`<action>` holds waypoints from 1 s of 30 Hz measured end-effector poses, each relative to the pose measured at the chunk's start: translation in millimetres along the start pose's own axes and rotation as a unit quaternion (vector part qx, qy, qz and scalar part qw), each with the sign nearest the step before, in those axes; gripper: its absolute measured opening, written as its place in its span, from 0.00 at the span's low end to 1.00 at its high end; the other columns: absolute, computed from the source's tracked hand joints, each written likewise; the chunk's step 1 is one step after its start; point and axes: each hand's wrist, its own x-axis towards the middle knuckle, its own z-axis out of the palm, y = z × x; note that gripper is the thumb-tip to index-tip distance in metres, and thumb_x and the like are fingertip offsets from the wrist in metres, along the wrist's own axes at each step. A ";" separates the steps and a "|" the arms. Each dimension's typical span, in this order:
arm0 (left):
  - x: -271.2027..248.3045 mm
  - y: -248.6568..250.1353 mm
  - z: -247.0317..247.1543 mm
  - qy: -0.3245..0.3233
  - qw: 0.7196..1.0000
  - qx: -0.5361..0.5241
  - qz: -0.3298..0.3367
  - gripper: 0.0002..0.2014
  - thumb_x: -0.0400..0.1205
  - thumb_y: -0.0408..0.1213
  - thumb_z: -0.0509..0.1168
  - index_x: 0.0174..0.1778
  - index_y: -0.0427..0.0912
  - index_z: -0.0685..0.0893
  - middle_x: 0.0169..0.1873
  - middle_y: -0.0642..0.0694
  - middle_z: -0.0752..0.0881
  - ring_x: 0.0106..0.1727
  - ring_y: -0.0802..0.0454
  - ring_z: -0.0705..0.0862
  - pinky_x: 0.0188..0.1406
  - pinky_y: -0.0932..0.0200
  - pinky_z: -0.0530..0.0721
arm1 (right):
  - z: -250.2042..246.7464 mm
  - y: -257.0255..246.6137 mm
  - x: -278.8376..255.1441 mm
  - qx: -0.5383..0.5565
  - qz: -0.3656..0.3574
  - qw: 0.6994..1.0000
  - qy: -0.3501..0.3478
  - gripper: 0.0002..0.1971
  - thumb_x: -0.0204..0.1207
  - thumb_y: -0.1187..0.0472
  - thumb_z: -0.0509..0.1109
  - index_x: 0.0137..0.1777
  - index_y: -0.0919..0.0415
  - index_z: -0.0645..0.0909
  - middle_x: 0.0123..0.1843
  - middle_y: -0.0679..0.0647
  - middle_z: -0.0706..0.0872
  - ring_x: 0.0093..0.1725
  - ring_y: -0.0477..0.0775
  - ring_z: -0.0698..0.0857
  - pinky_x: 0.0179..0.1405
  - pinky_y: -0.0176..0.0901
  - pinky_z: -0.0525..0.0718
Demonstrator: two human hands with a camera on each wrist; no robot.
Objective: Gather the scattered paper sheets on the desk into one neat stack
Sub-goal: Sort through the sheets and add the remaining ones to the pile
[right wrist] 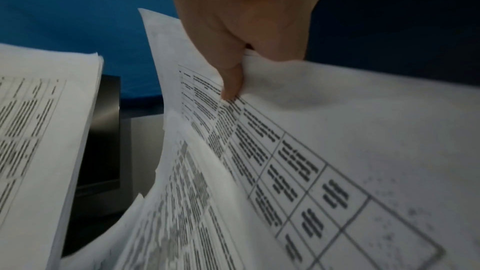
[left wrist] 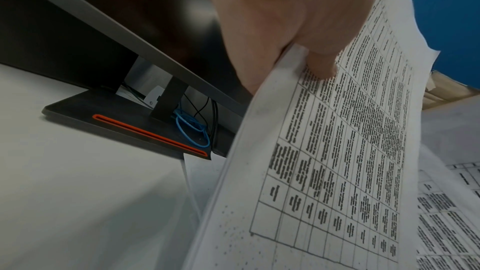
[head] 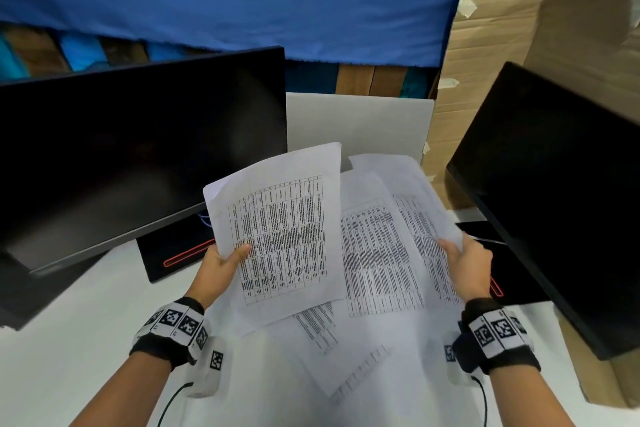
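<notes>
My left hand (head: 227,258) pinches the left edge of a small bundle of printed table sheets (head: 284,236), lifted and tilted above the desk; the left wrist view shows the thumb (left wrist: 320,65) on top of that bundle (left wrist: 337,161). To the right, my right hand (head: 464,256) pinches the right edge of other printed sheets (head: 381,253), also raised; the right wrist view shows its thumb (right wrist: 232,81) pressing these sheets (right wrist: 311,161). More sheets (head: 332,340) lie loose on the white desk (head: 69,340) between my forearms.
A dark monitor (head: 121,149) stands at the left on a black base with a red stripe (head: 176,253). Another dark monitor (head: 554,201) stands at the right. Cardboard (head: 502,62) leans behind it. A white box (head: 360,125) sits behind the sheets.
</notes>
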 end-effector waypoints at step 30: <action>20.9 16.8 6.6 -0.003 1.000 -0.003 -0.016 0.16 0.81 0.32 0.60 0.66 0.35 0.76 0.45 0.54 0.84 0.51 0.51 0.83 0.57 0.55 0.78 | -109.1 -100.0 24.6 0.335 -0.118 0.921 0.161 0.05 0.71 0.64 0.72 0.40 0.51 0.82 0.33 0.33 0.88 0.34 0.26 0.83 0.39 0.23 0.80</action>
